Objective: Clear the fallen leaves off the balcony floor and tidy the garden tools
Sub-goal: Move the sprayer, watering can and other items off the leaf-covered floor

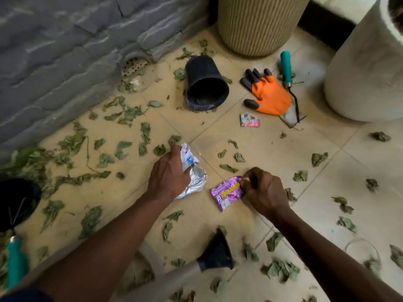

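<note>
With the left hand (169, 174) clutching a crumpled silver wrapper (196, 179) and the right hand (267, 191) pinching the purple wrapper (227, 192) by its edge, I'd lift it cleanly, as leaves (128, 112) lie scattered over the balcony floor (261, 138).

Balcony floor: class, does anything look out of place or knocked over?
The black pot lies tipped on its side near the drain. Litter sits among the leaves: a small sachet by the orange glove, a purple wrapper in the right hand, a silver wrapper in the left hand.
</note>
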Available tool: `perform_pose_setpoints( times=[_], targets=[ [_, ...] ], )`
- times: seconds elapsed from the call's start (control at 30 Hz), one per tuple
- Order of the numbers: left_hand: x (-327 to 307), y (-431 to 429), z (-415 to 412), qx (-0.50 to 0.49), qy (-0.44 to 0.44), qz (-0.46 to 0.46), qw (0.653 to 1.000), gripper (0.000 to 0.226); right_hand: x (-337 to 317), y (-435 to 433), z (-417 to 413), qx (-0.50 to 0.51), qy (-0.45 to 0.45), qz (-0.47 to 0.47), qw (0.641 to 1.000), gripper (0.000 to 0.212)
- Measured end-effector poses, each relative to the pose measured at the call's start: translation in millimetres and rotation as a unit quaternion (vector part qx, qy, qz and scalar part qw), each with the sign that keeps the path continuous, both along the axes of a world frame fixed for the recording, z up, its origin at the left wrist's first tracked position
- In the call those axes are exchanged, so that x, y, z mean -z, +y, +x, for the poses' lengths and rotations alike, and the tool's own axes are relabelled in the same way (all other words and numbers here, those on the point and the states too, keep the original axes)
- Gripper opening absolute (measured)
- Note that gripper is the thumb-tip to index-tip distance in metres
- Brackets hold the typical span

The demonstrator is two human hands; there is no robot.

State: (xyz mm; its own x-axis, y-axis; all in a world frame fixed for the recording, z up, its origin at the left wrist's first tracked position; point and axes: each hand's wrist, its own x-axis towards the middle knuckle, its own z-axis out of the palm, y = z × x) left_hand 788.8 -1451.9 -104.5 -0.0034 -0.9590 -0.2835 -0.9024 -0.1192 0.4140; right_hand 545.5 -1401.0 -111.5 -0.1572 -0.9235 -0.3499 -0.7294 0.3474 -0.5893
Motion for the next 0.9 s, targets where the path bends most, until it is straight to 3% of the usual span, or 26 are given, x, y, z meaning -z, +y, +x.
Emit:
perform_pose_setpoints(
  times=[0.23, 0.33, 0.47, 0.5, 0.6, 0.7, 0.77, 0.9],
  targets=[
    [-22, -22, -1, 0.048, -0.004, 0.057, 0.997, 0.049, -14, -16, -11, 0.107, -0.086, 0.014, 0.99, 0.009],
    [-62, -36, -10, 0.08, 0.061, 0.05, 0.994, 0.056, -55, -26, -35, 0.131, -0.112, -0.004, 0.985, 0.011],
    [-148, -47, -42, 0.151, 0.154, 0.036, 0.976, 0.01, -131, -40, -50, 0.12, -0.123, -0.015, 0.985, 0.025],
    [-171, -49, -50, 0.17, 0.162, 0.026, 0.972, 0.009, -155, -46, -49, 0.11, -0.127, -0.018, 0.986, 0.028],
    [-224, -52, -72, 0.199, 0.175, 0.0, 0.964, 0.028, -221, -67, -45, 0.08, -0.18, -0.03, 0.98, 0.021],
    [-246, -42, -84, 0.178, 0.203, -0.013, 0.963, 0.029, -262, -79, -32, 0.041, -0.198, -0.049, 0.978, 0.023],
    [-235, -36, -89, 0.134, 0.232, -0.032, 0.963, 0.029, -261, -93, -29, 0.016, -0.218, -0.009, 0.976, 0.022],
    [-202, -39, -86, 0.111, 0.27, -0.078, 0.953, 0.057, -237, -123, -31, -0.041, -0.331, 0.025, 0.942, 0.009]
  ],
)
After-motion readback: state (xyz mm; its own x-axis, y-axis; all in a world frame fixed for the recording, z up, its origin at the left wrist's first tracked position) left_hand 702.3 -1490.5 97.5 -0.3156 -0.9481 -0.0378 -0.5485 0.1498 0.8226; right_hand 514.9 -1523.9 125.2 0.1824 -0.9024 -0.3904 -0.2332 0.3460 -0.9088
